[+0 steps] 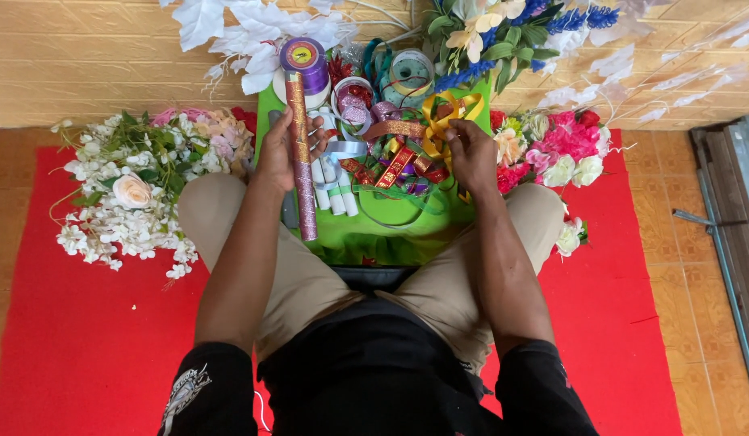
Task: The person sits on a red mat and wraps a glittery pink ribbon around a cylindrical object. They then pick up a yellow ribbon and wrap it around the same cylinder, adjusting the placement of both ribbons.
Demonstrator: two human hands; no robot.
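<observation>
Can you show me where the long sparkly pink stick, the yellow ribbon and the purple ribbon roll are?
sparkly pink stick [301, 161], head view, middle of its shaft.
yellow ribbon [444, 113], head view, its loop.
purple ribbon roll [303, 58], head view, its top face.

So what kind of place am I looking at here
Likely a home floor set up for flower crafting: a red mat on tiles, artificial flowers on both sides, and ribbon spools on a green tray.

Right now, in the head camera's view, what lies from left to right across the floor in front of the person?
White flower bunch → left hand holding a glittery roll → ribbon pile → right hand → pink and red flowers → metal frame.
</observation>
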